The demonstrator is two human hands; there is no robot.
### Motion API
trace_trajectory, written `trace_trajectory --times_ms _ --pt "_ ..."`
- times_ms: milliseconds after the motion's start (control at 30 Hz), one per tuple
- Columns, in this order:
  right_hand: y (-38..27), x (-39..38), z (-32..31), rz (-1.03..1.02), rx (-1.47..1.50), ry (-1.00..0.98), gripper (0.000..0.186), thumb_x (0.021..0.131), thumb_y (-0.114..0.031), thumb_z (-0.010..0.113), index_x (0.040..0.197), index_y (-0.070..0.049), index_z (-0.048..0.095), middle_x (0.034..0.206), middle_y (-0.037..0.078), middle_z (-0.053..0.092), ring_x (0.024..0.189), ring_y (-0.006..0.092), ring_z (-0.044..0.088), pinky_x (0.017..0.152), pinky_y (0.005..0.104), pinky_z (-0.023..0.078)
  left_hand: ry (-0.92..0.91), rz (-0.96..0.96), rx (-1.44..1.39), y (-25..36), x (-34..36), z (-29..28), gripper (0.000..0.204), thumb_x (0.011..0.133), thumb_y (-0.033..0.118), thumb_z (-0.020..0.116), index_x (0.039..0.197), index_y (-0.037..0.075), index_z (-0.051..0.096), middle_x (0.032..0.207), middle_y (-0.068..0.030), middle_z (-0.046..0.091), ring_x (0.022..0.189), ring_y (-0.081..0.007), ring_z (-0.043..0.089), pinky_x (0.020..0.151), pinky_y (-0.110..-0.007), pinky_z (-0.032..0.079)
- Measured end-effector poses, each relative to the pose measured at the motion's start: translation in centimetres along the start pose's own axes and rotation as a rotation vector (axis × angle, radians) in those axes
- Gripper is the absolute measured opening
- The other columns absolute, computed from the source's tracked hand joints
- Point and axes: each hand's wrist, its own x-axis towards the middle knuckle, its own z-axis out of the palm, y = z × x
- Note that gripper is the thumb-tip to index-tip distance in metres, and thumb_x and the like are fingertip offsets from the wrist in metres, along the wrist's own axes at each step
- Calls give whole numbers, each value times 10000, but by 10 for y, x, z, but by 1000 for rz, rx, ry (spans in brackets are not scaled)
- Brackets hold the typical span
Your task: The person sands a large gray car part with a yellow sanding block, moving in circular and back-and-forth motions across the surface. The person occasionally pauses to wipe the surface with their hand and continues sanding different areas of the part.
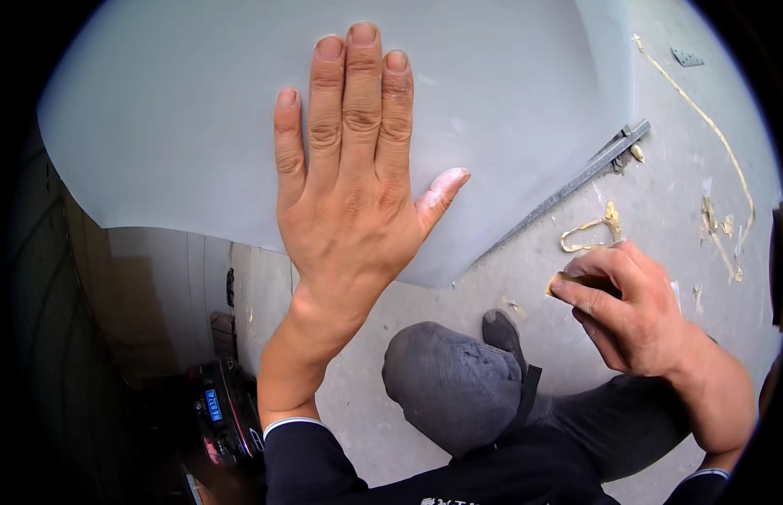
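My left hand (pixel 353 160) lies flat on a smooth, pale grey curved panel (pixel 517 109), fingers stretched out and thumb spread to the right. White dust coats that thumb. Lower right, apart from the panel, my right hand (pixel 631 307) is closed in a pinch. Between its thumb and fingers shows the edge of a small tan-yellow piece that looks like sandpaper (pixel 557 284); the rest of it is hidden by the hand.
A grey metal bar (pixel 576 178) runs along the panel's right edge. Crumpled masking tape (pixel 611 220) and a long tape strip (pixel 703 105) lie on the concrete floor. My bent knee (pixel 450 383) is below the panel. A dark car (pixel 227 412) stands at lower left.
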Motion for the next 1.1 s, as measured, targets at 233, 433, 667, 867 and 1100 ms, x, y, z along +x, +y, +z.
trace_trajectory --times_ms 233,433,667,867,1100 --pt "0 -3 -2 0 4 9 472 722 -6 791 1192 -56 774 1173 108 677 831 263 629 698 382 546 -92 169 28 29 -17 16 974 946 728 589 1689 116 442 1789 -72 362 1678 -254 273 1388 -486 139" --pt "-1 1 -2 -4 1 -3 466 725 -20 796 1190 -54 772 1171 113 680 829 262 632 701 386 544 -211 386 60 51 -41 19 957 908 716 619 1668 152 483 1784 -35 371 1663 -216 303 1389 -490 165" --pt "0 2 2 1 16 1 443 747 -12 796 1187 -53 771 1161 115 683 815 260 631 696 388 539 -280 481 -21 64 -54 21 904 927 687 630 1648 155 509 1776 -25 383 1659 -211 313 1386 -488 185" --pt "1 2 2 4 16 -2 452 747 -5 794 1196 -52 769 1167 113 681 824 256 631 700 383 543 -245 463 -15 55 -50 17 861 925 663 641 1623 169 548 1764 10 410 1644 -173 340 1384 -499 189" --pt "5 3 4 1 15 -16 477 733 8 794 1205 -50 764 1175 110 681 834 262 633 703 382 544 -202 358 38 34 -42 3 825 917 674 637 1601 214 586 1731 37 467 1626 -161 377 1383 -497 190"
